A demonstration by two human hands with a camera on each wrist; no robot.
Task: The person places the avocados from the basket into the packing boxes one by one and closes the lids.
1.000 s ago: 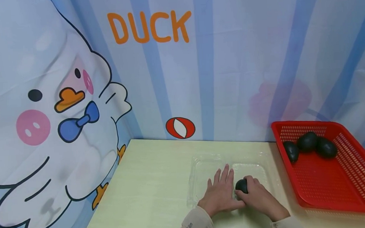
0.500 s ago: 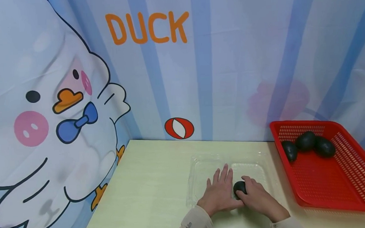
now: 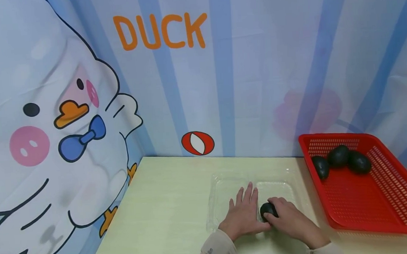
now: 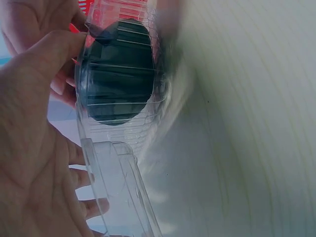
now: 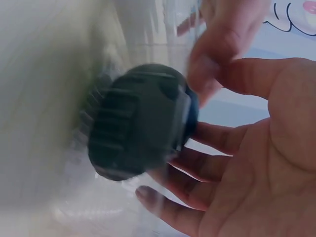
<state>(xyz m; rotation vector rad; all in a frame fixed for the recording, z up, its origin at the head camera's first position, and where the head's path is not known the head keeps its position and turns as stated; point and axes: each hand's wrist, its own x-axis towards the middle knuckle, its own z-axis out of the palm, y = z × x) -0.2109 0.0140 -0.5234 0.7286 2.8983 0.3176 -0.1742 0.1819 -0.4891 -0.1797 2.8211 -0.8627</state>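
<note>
A dark green avocado sits low in the right half of a clear plastic clamshell box, which lies opened out on the table. My right hand holds the avocado, thumb on the near side and fingers on the far side. Through the ribbed clear wall, the left wrist view shows this avocado in its compartment. My left hand lies with straight, spread fingers over the box's left half, its thumb reaching to the middle edge near the right thumb. The right hand partly covers the avocado in the head view.
A red plastic basket stands at the right, with 3 more avocados grouped at its far left corner. The pale wooden table stretches to the left. A printed duck curtain hangs behind the table's back edge.
The right hand has brought the avocado slightly nearer to me and lower in the box. My left hand keeps its place on the box. The head view has shifted a little.
</note>
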